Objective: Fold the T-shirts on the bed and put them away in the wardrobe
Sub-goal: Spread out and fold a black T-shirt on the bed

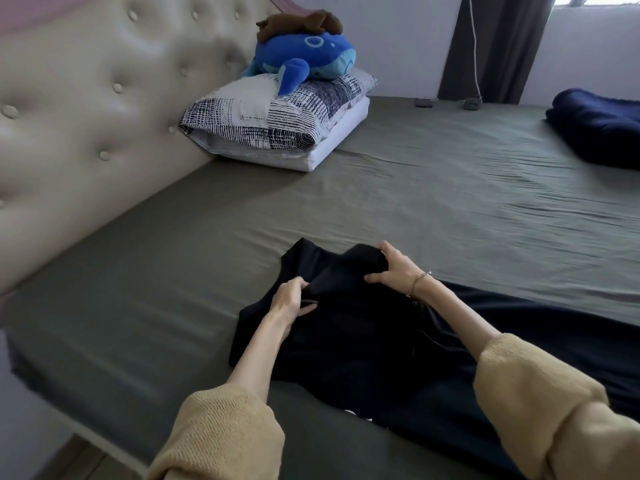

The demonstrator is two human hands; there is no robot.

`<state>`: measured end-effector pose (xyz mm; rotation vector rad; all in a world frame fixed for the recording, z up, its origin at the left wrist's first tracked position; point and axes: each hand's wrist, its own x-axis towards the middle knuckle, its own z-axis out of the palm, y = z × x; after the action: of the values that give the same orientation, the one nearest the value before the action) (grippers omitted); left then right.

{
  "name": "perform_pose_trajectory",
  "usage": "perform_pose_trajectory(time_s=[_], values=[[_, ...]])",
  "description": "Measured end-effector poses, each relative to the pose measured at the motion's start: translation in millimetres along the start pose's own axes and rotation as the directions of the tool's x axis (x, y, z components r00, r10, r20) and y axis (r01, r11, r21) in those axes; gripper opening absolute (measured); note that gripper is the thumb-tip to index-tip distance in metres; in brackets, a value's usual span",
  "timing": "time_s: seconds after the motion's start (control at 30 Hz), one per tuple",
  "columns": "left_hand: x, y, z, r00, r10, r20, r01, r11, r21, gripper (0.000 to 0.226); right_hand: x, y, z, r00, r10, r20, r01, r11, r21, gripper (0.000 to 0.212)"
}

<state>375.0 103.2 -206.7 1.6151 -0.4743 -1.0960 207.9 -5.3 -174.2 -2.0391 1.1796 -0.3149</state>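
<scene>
Centrally, both hands (346,282) gripping black T-shirt (346,341)

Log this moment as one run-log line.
stage: folding | left hand: grips black T-shirt | right hand: grips its far fold | bed: shirt lying on it

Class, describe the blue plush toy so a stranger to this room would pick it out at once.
Start at the tufted cream headboard. Beside it lies a stack of pillows, and the blue plush toy rests on top. Bright blue with a flipper, it lies under a brown plush.
</scene>
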Motion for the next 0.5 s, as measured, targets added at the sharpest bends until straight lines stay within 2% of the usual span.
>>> perform_pose_trajectory(time_s=[0.07,0.13,0.2,0.27,0.33,0.4,0.5], values=[[-4.2,4.6,0.5,0.999,0.000,0.035,0.002,0.998,-0.059,0.028,-2.2,2.7,0.4,0.997,0.070,0.040,-0.070,0.997,0.012,0.059],[-4.7,3.4,-1.3,0.998,0.014,0.058,-0.014,1.000,-0.005,0.037,-3.4,5.7,-0.3,0.996,0.085,0.019,-0.085,0.996,0.008,0.065],[-1.6,-3.4,-0.9,0.998,0.033,0.058,-0.038,0.996,0.080,0.018,-5.6,8.4,-4.5,0.991,0.128,-0.035,-0.131,0.989,-0.075,0.069],[-1.1,-7.6,-0.3,0.997,0.073,0.018,-0.075,0.990,0.122,0.021,-10.5,9.9,-13.8,0.976,0.211,-0.051,-0.217,0.955,-0.200,0.070],[-0.6,-8.2,0.6,0.996,0.088,-0.024,-0.086,0.991,0.099,0.024,-18.9,11.0,-23.3,0.959,0.284,0.006,-0.271,0.923,-0.272,0.067],[-0.4,-7.9,1.5,0.994,0.101,-0.041,-0.098,0.993,0.064,0.024,-27.2,13.4,-29.9,0.952,0.303,0.045,-0.281,0.922,-0.266,0.058],[-3.7,-7.1,1.7,0.995,0.091,-0.051,-0.086,0.993,0.079,0.019,-38.7,19.7,-36.0,0.939,0.341,0.036,-0.320,0.910,-0.263,0.059]])
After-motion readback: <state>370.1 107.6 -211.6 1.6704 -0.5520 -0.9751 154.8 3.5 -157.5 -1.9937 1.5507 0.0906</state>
